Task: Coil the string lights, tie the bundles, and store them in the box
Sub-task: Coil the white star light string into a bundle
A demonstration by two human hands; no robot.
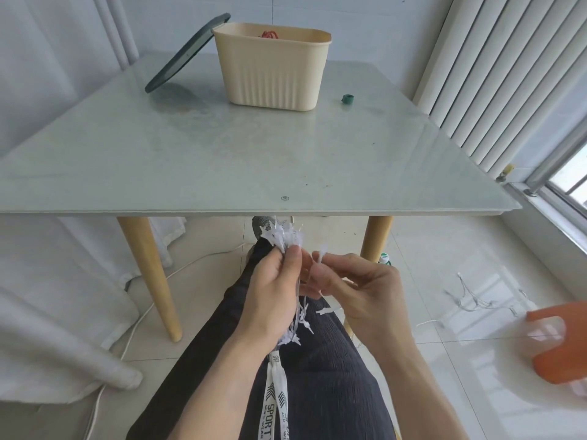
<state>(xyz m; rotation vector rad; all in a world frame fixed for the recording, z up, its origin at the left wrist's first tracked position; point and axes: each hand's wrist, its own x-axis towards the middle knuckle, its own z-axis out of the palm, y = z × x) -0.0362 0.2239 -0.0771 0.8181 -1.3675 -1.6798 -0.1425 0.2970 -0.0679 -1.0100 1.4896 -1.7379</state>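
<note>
Pale green glass forms the top of the table [222, 160], which stands on light wooden legs and serves here as the landmark. Left of the table hangs a white curtain [47, 281], its hem pooled on the tiled floor, with a white cable [133, 328] running past the table's near left leg. On the table's far left part, a dark green lid [184, 55] leans tilted against the cream ribbed box [273, 71], which stands upright at the far middle; something red shows inside it. Right of the box, still on the table, lies a small green roll of tie [348, 99].

Below the table's near edge, over the person's dark trousers, the left hand [273, 300] grips a bundle of white string lights [282, 238], fingers curled round it, with bulbs sticking out above the fist and more dangling below. Just right of it, the right hand [359, 290] pinches a single bulb of the same string between thumb and forefinger, its other fingers loosely bent. A white drawstring printed SPORT [274, 404] hangs down from the trousers' waist.

Right of the table, more of the string lights [476, 300] lie strewn on the floor, well apart from the hands. Farther right stands an orange plastic stool [562, 347], and white vertical blinds [495, 74] cover the window.
</note>
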